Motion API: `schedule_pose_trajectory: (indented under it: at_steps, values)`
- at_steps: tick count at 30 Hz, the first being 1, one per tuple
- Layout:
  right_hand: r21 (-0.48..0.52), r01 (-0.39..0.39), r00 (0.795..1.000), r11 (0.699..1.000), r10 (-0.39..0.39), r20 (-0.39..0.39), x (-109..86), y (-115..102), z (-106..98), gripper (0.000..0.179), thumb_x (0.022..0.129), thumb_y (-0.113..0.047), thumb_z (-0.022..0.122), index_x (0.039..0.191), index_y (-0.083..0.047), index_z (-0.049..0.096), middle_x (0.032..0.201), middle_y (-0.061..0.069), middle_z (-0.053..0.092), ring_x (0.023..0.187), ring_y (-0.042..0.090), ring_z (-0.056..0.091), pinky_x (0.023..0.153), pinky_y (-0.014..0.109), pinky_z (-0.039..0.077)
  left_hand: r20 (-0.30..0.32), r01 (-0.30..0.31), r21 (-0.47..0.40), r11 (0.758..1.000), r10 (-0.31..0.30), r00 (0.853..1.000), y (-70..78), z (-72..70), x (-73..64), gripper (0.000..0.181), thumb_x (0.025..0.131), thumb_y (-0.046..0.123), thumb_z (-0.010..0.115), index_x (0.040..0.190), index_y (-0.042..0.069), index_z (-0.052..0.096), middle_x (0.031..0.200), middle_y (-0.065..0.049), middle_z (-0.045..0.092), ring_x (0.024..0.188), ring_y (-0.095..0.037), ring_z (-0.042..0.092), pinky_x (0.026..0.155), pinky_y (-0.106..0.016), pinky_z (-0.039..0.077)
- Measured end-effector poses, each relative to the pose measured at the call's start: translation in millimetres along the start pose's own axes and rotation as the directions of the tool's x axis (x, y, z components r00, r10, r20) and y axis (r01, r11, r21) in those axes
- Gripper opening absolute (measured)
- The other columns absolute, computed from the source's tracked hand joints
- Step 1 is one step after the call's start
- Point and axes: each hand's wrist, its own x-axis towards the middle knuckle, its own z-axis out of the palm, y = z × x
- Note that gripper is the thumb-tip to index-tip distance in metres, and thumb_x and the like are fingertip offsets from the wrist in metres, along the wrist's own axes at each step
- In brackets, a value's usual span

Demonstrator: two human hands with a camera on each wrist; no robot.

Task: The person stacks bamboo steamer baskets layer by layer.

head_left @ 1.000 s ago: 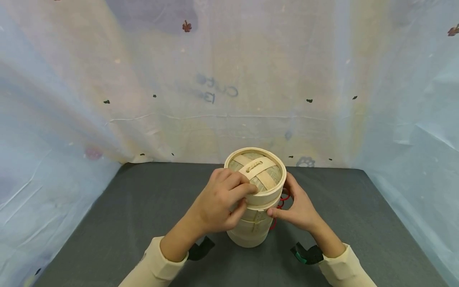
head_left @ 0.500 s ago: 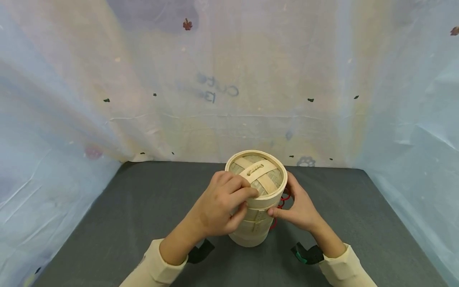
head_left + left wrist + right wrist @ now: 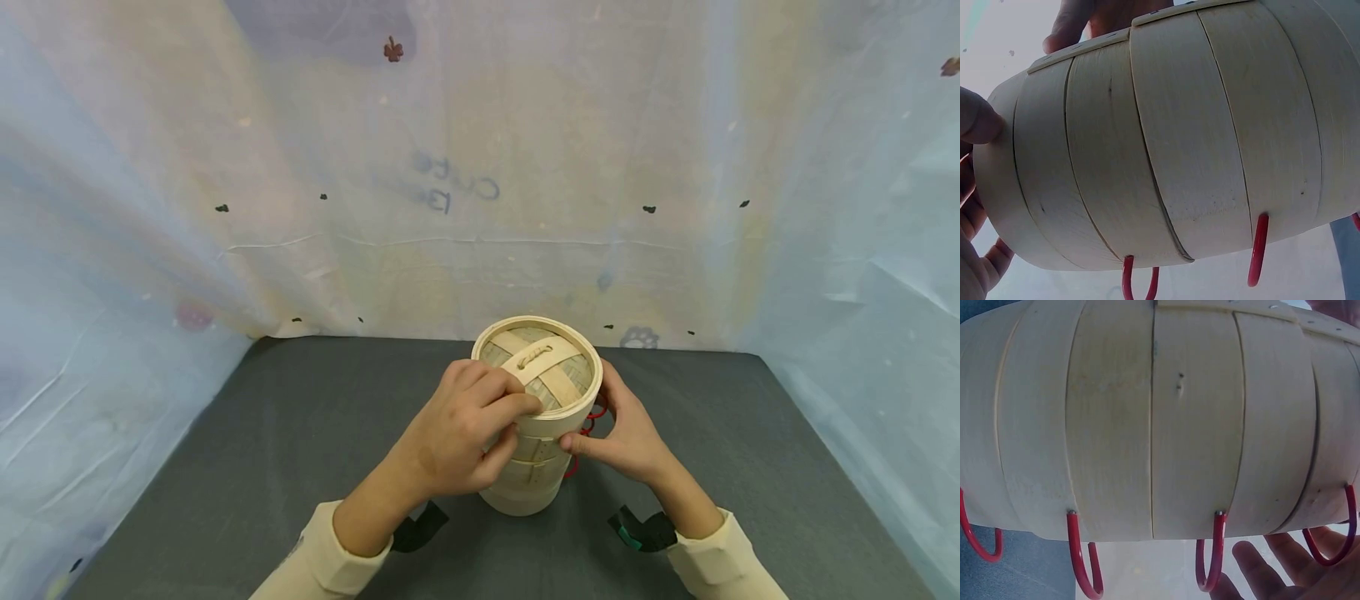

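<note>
In the head view a bamboo steamer stands upright as a stack of tiers, with its woven lid on top. The lid carries crossed strips and a small rope handle. My left hand pinches the near left rim of the lid, fingertips over the edge and thumb below. On the right side my right hand grips the upper tiers, thumb in front and fingers behind. Red loops stick out beside it. The left wrist view shows the steamer wall close up; the right wrist view shows red hooks along it.
A dark grey table lies under the steamer. Pale patterned sheeting hangs behind and at both sides. Each wrist wears a black strap below a cream sleeve.
The lid has sunk slightly and settled lower on the upper tier, my left hand going down a little with it. The right hand keeps nearly the same place.
</note>
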Motion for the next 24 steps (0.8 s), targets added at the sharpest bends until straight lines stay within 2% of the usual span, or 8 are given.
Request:
schedule_pose_trajectory:
  at_steps: [13, 24]
  values:
    - [0.028, 0.024, 1.0, 0.999, -0.024, 0.01, 0.4, -1, -2, 0.088, 0.08, -0.03, 0.079, 0.151, -0.018, 0.028, 0.133, 0.007, 0.052, 0.103, 0.009, 0.056, 0.082, 0.029, 0.048, 0.009, 0.018, -0.016, 1.0, -0.018, 1.0, -2.5, 1.3, -0.7, 0.027, 0.074, 0.007, 0.062, 0.096, 0.019, 0.069, 0.091, 0.005, 0.058, 0.086, -0.014, 0.052, 0.082, -0.037, 0.043]
    - [0.039, 0.034, 0.999, 0.999, -0.035, 0.022, -0.3, -3, -4, 0.083, 0.08, -0.026, 0.077, 0.149, -0.017, 0.032, 0.133, 0.007, 0.051, 0.104, 0.01, 0.055, 0.082, 0.029, 0.049, -0.014, 0.113, -0.053, 0.992, -0.114, 0.993, -10.3, -7.6, -9.6, 0.026, 0.075, 0.011, 0.065, 0.1, 0.019, 0.069, 0.097, 0.003, 0.059, 0.093, -0.015, 0.052, 0.088, -0.04, 0.042]
